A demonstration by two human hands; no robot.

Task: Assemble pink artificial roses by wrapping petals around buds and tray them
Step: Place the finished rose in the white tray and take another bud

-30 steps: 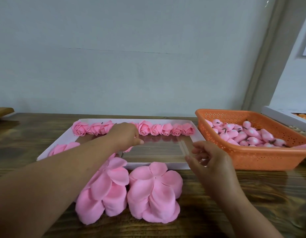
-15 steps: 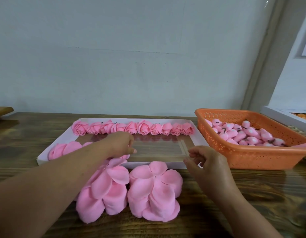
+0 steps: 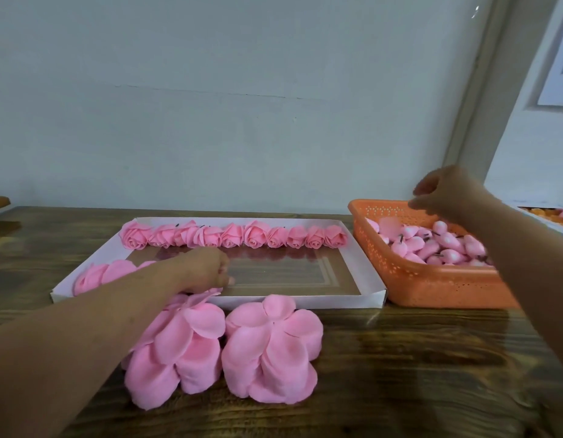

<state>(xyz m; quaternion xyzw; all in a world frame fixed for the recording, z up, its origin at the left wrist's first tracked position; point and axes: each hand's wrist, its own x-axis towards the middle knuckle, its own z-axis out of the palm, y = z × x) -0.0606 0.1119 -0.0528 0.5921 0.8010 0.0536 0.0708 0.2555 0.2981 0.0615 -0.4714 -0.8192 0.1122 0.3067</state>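
Roses point(image 3: 232, 237), ten finished, lie in one row along the tray's point(image 3: 273, 301) far edge; most of it is unfilled. The left hand point(image 3: 207, 270) pinches a petal point(image 3: 207, 292) from the near stack. The right hand point(image 3: 444, 194), fingers loosely curled and holding nothing, hovers over the basket point(image 3: 431, 286) of buds point(image 3: 431, 245).

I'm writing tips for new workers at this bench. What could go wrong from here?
The petal stacks sit loose near the table edge; the left forearm lying over them could drag some off. The right hand reaching over the orange basket could catch its rim and shift it against the tray of roses.
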